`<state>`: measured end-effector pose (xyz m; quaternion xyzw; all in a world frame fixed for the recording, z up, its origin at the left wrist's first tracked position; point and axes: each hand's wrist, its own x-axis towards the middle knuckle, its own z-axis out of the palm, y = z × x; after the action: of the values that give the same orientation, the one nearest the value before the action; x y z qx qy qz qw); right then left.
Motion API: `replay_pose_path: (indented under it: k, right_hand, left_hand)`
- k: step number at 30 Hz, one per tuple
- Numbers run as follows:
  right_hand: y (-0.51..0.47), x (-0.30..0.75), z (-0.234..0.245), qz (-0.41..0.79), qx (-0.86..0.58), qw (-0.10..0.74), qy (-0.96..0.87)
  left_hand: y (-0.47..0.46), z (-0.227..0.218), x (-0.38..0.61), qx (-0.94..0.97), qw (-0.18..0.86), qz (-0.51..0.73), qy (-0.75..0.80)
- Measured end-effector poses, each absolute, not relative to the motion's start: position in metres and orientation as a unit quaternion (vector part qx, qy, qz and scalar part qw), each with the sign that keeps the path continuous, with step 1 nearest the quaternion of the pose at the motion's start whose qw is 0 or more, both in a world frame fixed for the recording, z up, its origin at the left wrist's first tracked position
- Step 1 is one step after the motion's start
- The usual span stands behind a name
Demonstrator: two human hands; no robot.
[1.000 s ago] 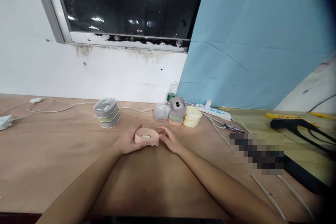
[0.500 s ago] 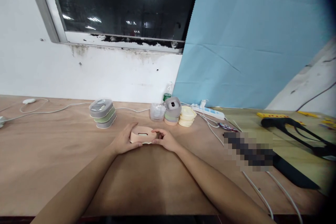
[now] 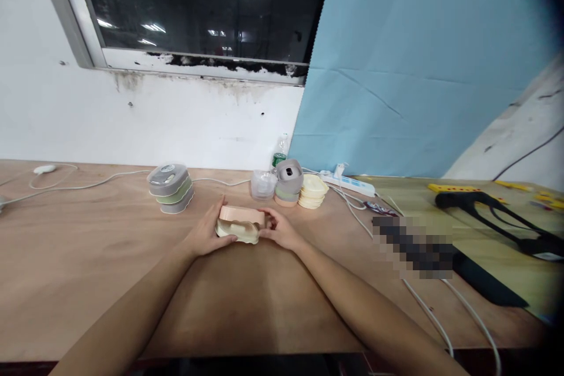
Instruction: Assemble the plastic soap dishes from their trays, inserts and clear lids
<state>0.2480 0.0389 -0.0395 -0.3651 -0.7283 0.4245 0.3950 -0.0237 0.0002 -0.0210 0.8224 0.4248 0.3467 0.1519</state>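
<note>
A small pink box point(image 3: 240, 215) with a cream part point(image 3: 238, 230) showing under it is held just above the wooden table point(image 3: 88, 258), tilted toward me. My left hand point(image 3: 205, 234) grips its left side with fingers curled round it. My right hand point(image 3: 277, 230) grips its right end, fingers bent against it. Both forearms reach in from the bottom edge.
Behind the hands stand a stack of grey and green lidded boxes point(image 3: 170, 188), a clear cup point(image 3: 263, 184), a grey-topped stack point(image 3: 287, 183) and a pile of cream lids point(image 3: 312, 191). A white power strip point(image 3: 348, 183) and cables lie right, near a black stand point(image 3: 493, 217).
The pink box has been tipped up toward me, so its cream underside now shows. Both hands stayed on it and shifted slightly; my view drifted a little.
</note>
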Motion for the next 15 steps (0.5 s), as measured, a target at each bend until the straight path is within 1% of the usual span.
replay_pose_path:
  k: [3, 6, 10, 15]
  right_hand:
    - [0.039, 0.247, -0.039, 0.371, -0.399, 0.404, -0.735]
    - [0.041, 0.249, -0.036, 0.347, -0.409, 0.439, -0.721]
    - [0.046, 0.259, -0.02, 0.382, -0.413, 0.513, -0.649]
    - [0.064, 0.275, 0.023, 0.39, -0.443, 0.626, -0.51]
  left_hand:
    - [0.001, -0.023, -0.025, 0.827, 0.152, 0.338, 0.423]
    - [0.0, -0.023, -0.023, 0.831, 0.148, 0.338, 0.417]
    - [-0.002, -0.022, -0.022, 0.835, 0.133, 0.335, 0.416]
    - [0.0, -0.023, -0.023, 0.841, 0.14, 0.306, 0.423]
